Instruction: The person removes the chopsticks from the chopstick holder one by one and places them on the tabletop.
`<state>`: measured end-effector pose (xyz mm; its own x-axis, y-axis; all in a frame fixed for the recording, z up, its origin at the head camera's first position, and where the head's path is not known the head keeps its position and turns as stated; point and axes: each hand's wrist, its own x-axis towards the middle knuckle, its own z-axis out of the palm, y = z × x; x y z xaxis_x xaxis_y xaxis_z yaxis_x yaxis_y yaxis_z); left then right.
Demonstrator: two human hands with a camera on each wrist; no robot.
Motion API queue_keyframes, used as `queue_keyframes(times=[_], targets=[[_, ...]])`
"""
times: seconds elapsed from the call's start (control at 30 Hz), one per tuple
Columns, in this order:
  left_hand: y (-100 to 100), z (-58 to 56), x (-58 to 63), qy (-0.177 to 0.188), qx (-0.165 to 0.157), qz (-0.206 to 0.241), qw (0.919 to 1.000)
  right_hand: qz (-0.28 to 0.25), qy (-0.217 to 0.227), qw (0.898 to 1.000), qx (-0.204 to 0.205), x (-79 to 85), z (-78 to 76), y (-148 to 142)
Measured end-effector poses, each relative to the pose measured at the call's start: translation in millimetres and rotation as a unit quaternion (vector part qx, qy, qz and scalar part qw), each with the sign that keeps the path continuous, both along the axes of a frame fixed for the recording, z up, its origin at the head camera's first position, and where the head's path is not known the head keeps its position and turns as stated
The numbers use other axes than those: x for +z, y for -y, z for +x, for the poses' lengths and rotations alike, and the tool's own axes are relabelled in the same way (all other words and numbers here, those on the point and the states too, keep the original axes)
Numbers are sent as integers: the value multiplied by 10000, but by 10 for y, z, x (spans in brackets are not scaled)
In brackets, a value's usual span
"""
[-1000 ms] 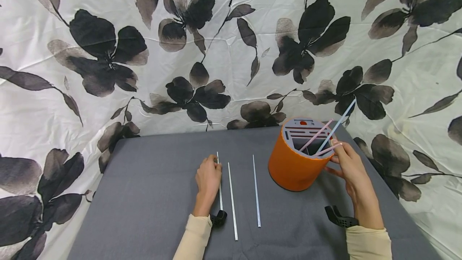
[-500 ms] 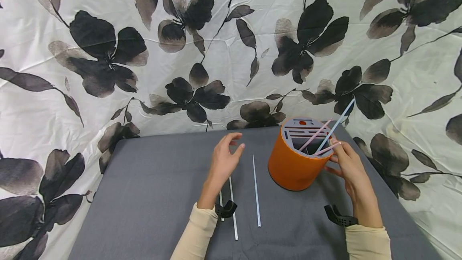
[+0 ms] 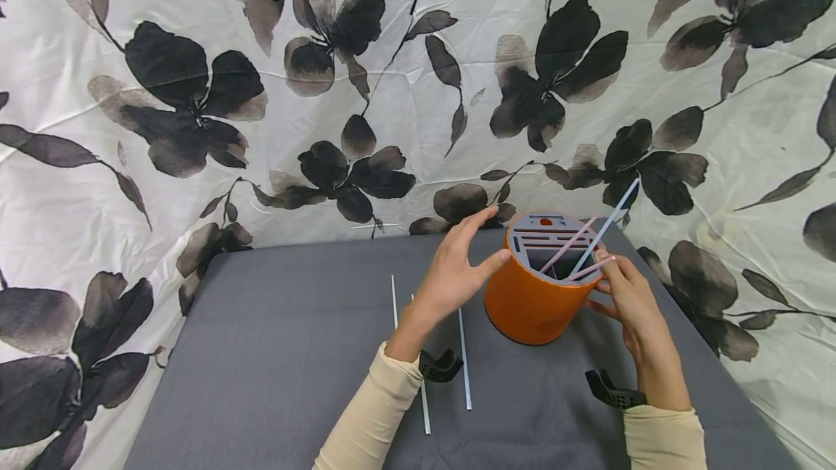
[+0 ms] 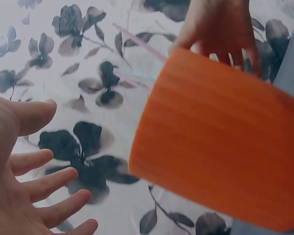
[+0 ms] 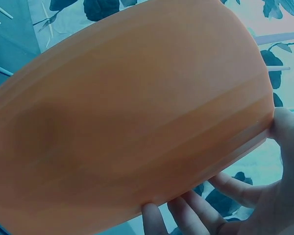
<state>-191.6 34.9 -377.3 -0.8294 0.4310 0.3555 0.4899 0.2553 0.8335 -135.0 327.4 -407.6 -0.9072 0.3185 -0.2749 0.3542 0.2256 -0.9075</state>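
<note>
Thumb at the rim and fingers against the side, the right hand (image 3: 636, 303) grips the orange holder (image 3: 538, 303) from its right. Holding nothing, the left hand (image 3: 451, 278) has its fingers spread and extended beside the holder's left side; the left wrist view shows a gap between them.

Largest is one white cloth (image 3: 52, 209), printed with black and grey flowers and leaves, hanging behind the table and down past both its sides, with creases across it. One dark grey table (image 3: 281, 339) comes next, its surface matte and lightly wrinkled near the front. On its right half, towards the back edge, stands the single holder, topped by one grey insert (image 3: 554, 223) with narrow slots at the back and a wide compartment in front. Two cream sleeves (image 3: 369, 412) cover the forearms, and two black wrist mounts (image 3: 440, 366) sit at the cuffs, one per arm.

Six thin sticks show in all. Three pale sticks (image 3: 465, 368) lie apart on the table left of the holder, two of them partly hidden by the left arm. Three more lean in the front compartment: one light blue stick (image 3: 610, 220) and two pink sticks (image 3: 571, 241), the blue reaching highest.
</note>
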Motion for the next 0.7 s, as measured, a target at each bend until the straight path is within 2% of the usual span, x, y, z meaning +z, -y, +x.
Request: queue_keyframes(times=[0.3, 0.5, 0.7], targets=[[-221, 42, 145, -217, -395, -90, 9989, 15, -12, 10000, -31, 2, 0, 13], [-371, 50, 158, -443, -629, -304, 9966, 42, -29, 10000, -51, -2, -3, 22], [-534, 46, 143, -626, -1015, -297, 9924, 84, -135, 9999, -18, -16, 7, 12]])
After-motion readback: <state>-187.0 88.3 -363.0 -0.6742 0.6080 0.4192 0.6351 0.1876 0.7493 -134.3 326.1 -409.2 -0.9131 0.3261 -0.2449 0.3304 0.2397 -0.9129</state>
